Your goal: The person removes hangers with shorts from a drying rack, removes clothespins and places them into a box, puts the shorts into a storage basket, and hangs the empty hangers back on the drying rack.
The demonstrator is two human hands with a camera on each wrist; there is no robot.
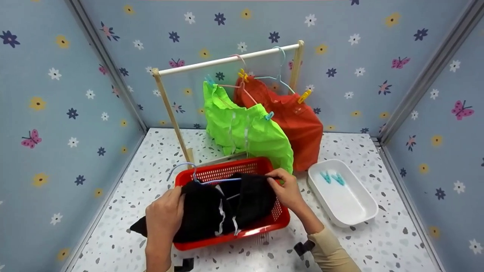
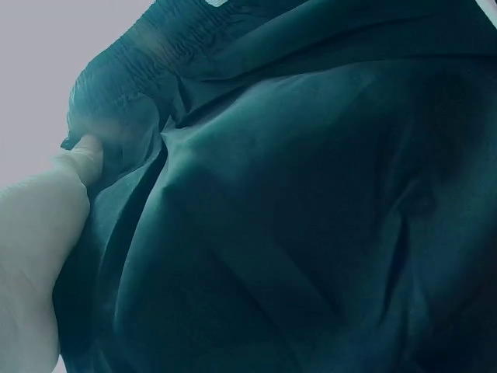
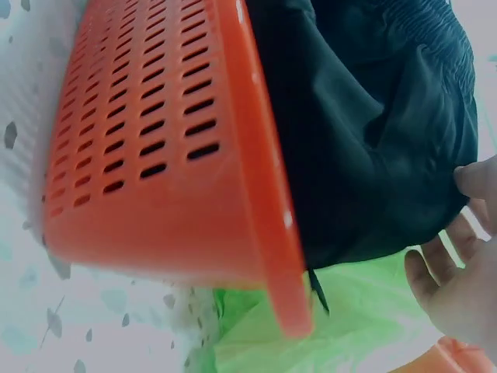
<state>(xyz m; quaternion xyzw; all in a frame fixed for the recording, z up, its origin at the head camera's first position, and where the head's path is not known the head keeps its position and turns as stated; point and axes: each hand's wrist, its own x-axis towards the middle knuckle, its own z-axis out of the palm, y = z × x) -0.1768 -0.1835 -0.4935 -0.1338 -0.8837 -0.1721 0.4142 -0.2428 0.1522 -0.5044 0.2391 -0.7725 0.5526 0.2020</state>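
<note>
Black shorts with an elastic waistband and white drawstrings are stretched over the red basket. My left hand grips the left end of the waistband; in the left wrist view its thumb presses on the gathered cloth. The right end of the waistband is pinched by my right hand, also seen in the right wrist view, where some fingers are spread. A blue hanger lies at the waistband between the hands, its hook up and to the left. Part of its bar is hidden by the cloth.
Behind the basket stands a rack with a white rail. Green shorts and a red garment hang there on hangers with clothespins. To the right, a white tray holds two teal clothespins. Patterned walls enclose the table.
</note>
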